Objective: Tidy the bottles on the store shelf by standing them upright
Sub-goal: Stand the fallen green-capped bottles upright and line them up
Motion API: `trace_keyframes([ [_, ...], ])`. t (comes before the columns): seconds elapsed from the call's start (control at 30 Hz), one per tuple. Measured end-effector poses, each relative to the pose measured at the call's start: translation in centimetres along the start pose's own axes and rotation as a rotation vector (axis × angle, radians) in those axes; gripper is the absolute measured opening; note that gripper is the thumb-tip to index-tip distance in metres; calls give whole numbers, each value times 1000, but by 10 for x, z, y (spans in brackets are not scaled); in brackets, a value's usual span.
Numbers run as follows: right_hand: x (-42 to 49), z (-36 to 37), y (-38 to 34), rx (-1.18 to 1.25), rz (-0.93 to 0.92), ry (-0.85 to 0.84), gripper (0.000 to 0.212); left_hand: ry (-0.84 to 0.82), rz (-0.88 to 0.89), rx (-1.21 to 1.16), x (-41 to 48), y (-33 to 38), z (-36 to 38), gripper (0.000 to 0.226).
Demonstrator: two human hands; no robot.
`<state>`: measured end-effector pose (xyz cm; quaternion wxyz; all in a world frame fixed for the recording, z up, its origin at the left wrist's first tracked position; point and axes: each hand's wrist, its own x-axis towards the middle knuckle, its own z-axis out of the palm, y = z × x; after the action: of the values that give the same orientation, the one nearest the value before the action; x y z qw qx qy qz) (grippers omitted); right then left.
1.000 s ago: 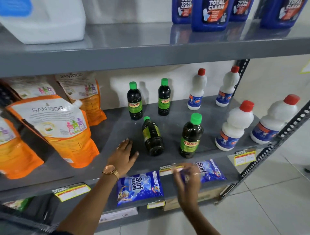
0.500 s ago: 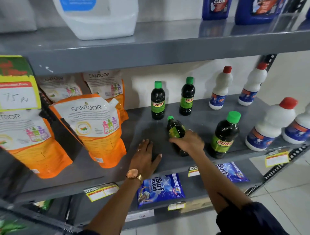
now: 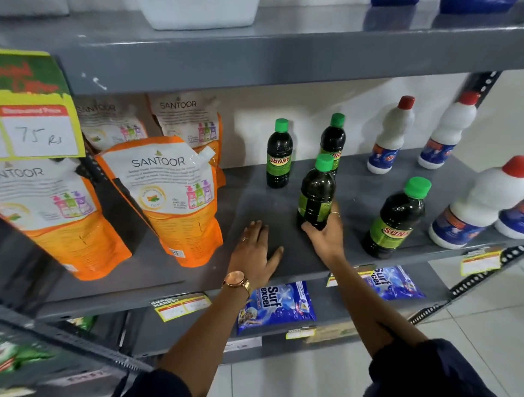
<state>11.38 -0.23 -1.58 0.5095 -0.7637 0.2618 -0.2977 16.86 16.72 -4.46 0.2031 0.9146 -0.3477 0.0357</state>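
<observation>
Right hand wrapped round base of dark green-capped bottle, held near upright on grey shelf. Left hand spread flat just beside. Upright bottle right of it, two more behind; orange pouches far left.

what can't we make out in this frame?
All in the head view:
- Held bottle: its base is hidden by the right hand, so whether it touches the shelf can't be told; its label faces away.
- Top-shelf white container and blue bottles: cut off by the top edge.
- Shelf-edge price tags: print too small and blurred.
- Rear dark bottle: partly behind the held bottle.
</observation>
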Motion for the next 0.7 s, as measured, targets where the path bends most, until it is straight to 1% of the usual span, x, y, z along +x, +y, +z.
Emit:
trace_keyframes([
  [0.07, -5, -4, 2, -67, -36, -4, 64, 7, -2, 2, 0, 1, 0, 66],
  [0.1, -7, -4, 0, -90, -37, 15, 67, 8, -2, 4, -1, 1, 0, 66],
  [0.2, -4, 5, -6, -124, 30, 63, 92, -6, -7, 11, 0, 3, -1, 66],
  [0.27, -3, 12, -7, -180, 40, 21, 100, -16, -12, 4, 0, 3, -2, 67],
  [0.3, -3, 13, -3, -174, 37, -13, 97, -20, -16, 2, -1, 3, -2, 67],
  [0.37, -4, 9, 3, -110, 39, -54, 81, -23, -21, 4, -2, 4, -3, 67],
  [0.4, -6, 6, 4, -96, 39, -50, 74, -25, -24, 4, -3, 4, -3, 66],
  [0.43, -6, 3, 3, -88, 26, -28, 73, -26, -29, 4, -3, 4, -3, 66],
  [0.47, -6, 3, 1, -95, 15, 1, 77, -27, -32, 6, -3, 4, -3, 66],
  [0.53, -3, 9, -1, -168, 29, 56, 96, -29, -34, 9, -2, 4, -3, 66],
  [0.6, -2, 15, -3, -239, 40, 63, 108, -37, -33, 9, -2, 4, -3, 66],
  [0.63, -2, 15, -2, -225, 36, 32, 108, -39, -30, 11, -2, 4, -3, 66],
  [0.67, -3, 12, -1, -179, 19, -16, 103, -37, -26, 14, -2, 4, -3, 66],
  [0.7, -3, 8, 2, -127, 2, -67, 94, -35, -26, 17, -3, 4, -3, 66],
])
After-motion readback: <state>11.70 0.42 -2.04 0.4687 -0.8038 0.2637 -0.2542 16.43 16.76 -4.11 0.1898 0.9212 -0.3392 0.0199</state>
